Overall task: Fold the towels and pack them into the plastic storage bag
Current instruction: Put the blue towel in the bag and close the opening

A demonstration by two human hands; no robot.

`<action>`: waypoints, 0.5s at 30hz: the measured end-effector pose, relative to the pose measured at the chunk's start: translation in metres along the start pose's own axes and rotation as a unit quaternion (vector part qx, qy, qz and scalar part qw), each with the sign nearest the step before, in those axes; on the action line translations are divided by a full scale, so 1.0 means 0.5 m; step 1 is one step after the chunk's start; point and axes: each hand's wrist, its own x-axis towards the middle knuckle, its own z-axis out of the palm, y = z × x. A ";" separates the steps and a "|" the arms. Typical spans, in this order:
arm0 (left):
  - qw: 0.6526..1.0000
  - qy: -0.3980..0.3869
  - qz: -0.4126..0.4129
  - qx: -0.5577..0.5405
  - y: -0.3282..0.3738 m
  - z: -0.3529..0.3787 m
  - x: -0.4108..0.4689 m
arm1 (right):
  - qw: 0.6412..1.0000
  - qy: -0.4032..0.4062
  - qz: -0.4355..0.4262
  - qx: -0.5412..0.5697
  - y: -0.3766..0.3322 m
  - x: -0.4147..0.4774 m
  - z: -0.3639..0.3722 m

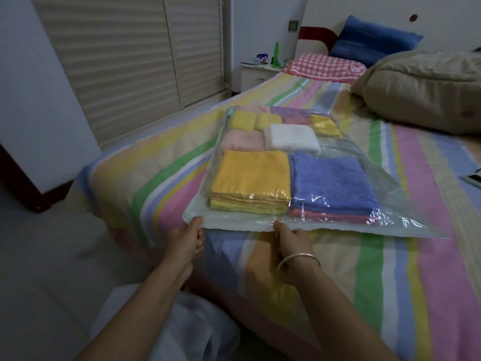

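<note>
Gripping the near edge of the clear glossy plastic storage bag [234,225] at lower centre of the frame: left hand [188,238] at the near-left corner, right hand [291,242], with a thin silver bangle [296,257] at the wrist, further right along the same edge. Pinching the film with the fingers [195,221] of each, thumb on top, the rest tucked underneath and out of sight. Held that way probably to drag or level the bag, or to press its edge closed. Cannot tell which.

Lying flat at mid-frame across the pastel-striped quilted bed [390,256], with the towels already inside. Packed in one tidy layer of folded squares, likely to keep the bag thin:
- Nearest on the left, a ribbed orange-yellow towel stack [251,178].
- Right beside it and touching, a nubby blue terry towel [330,178] on top of a pinkish-red one.
- Further up the frame, a plump white towel [291,138], a pale pink towel [243,140] and small yellow folded squares [240,119].

Soft and compressible by the look, so unlikely to shift. Slippery, crinkled film over them, glinting toward the near-right corner.

At upper right, well apart from the bag: a puffy beige duvet [421,92], a red-checked pillow [322,66] and a blue pillow [374,40].
</note>
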 end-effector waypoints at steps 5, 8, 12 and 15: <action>1.000 0.006 0.005 0.004 -0.001 -0.012 0.008 | 1.000 0.002 0.002 -0.006 0.002 0.003 -0.005; 1.000 0.012 0.005 -0.001 0.003 -0.019 0.012 | 1.000 0.003 0.003 -0.008 0.001 0.005 -0.006; 1.000 0.007 0.018 0.015 0.007 -0.041 0.021 | 1.000 0.001 0.001 -0.011 0.004 0.008 -0.006; 0.998 -0.021 0.017 0.048 0.011 -0.049 0.022 | 1.000 -0.003 -0.003 -0.022 0.004 0.008 -0.008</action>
